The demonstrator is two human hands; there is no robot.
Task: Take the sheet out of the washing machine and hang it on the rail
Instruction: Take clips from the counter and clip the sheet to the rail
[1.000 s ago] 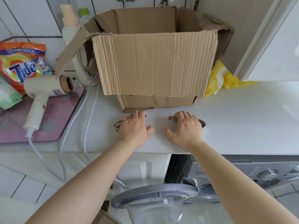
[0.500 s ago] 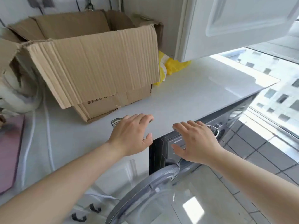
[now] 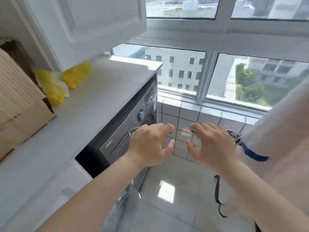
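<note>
Low in the frame both bare forearms reach forward, the left hand (image 3: 150, 144) and right hand (image 3: 212, 146) open with fingers spread, holding nothing. Behind the left hand at centre is the dark washing machine (image 3: 127, 131), its small label too blurred to read and no sheet visible; a pale cloth (image 3: 282, 139) hangs at the right edge. Farther, upper left, a smooth white countertop (image 3: 93, 104) carries a corrugated cardboard box (image 3: 18, 97), contents hidden, beside a crumpled yellow bag (image 3: 66, 81).

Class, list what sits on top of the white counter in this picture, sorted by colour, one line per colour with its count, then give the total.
Brown: 1, the cardboard box at the left edge.
Yellow: 1, the crumpled yellow bag beside the box; it looks like one bag, though it may be more.
Total: 2 things on the counter.
</note>
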